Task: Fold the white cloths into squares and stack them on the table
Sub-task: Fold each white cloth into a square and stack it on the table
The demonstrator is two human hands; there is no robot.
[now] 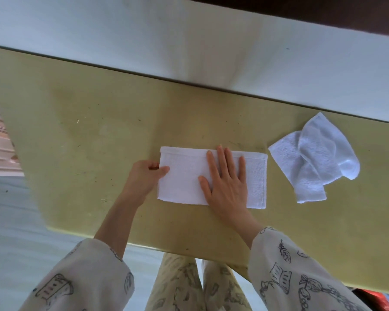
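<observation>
Cloth (184,178) sits mid-table, already a flat rectangle, long side running left-right, hemmed edge along the far side. Looks like thin terry: light, limp, no stiffness of its own, so it only keeps shape where we pin it or crease it.

Our right hand (228,182) lies flat on it, fingers straight and spread, palm pressing the right-of-centre part down. Our left hand (147,178) pinches the left short edge, thumb on top, other fingers curled beneath or behind; exactly how many layers it has, we can't tell.

Judgement: one more fold, left edge over to right, gets us a square. Best hold is that left edge at or near the corners, since a mid-edge pinch lets the corners droop and skew. The table (88,131) top looks smooth, so the cloth may slide if the pinning hand lifts early. Nap should grip itself once layers meet, which helps the fold stay.

Second cloth (312,158) lies crumpled to the right, near the far edge, apart from the first. It needs spreading flat before any fold. No stack visible yet.
</observation>
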